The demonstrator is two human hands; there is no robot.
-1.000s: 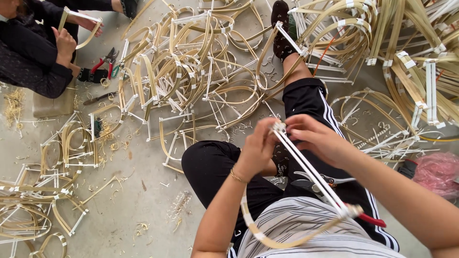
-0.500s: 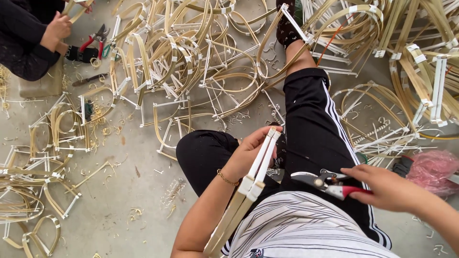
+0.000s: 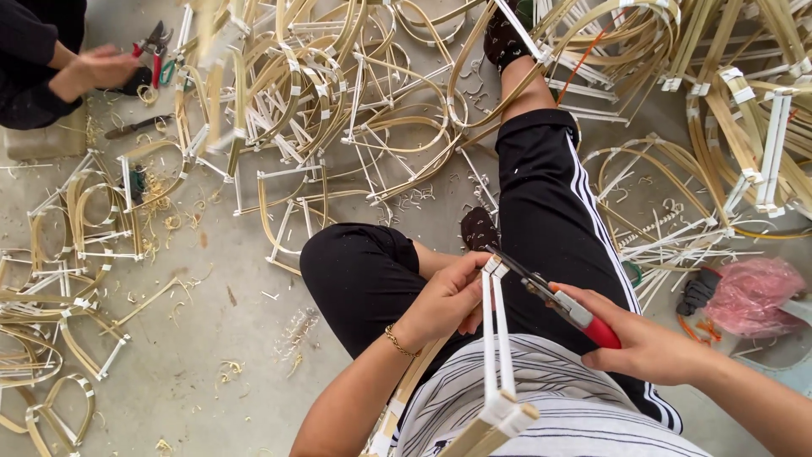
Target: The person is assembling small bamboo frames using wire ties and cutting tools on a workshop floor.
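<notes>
Two hands work over your lap in the head view, and your bent black-trousered knee point(image 3: 364, 271) serves as the landmark. Just right of that knee, your left hand point(image 3: 448, 300) has its grip pinched around the white-taped bamboo frame point(image 3: 499, 355), thumb and fingers closed on the frame's upper end. From that grip the frame's two pale bars run down toward your striped shirt point(image 3: 550, 406), ending in a taped corner near the bottom edge. A gold bracelet point(image 3: 397, 343) sits on that wrist.

Farther right of the knee, your right hand point(image 3: 651, 347) has its grip wrapped tight on the red-handled pruning shears point(image 3: 558, 300). The shears' dark blades point up-left and meet the top of the frame just beside your left fingertips; whether the blades bite the frame you cannot tell.

Above the knee, a heap of bent bamboo frames point(image 3: 338, 110) covers the concrete floor point(image 3: 211, 338), with more loops well left of the knee. Your other leg stretches up past the knee's right side into that heap. Far right of the knee lies a pink plastic bag point(image 3: 753, 296). Far up-left of the knee, another person's hand point(image 3: 89, 72) is blurred, near a second pair of red-handled shears point(image 3: 155, 46) on the floor.
</notes>
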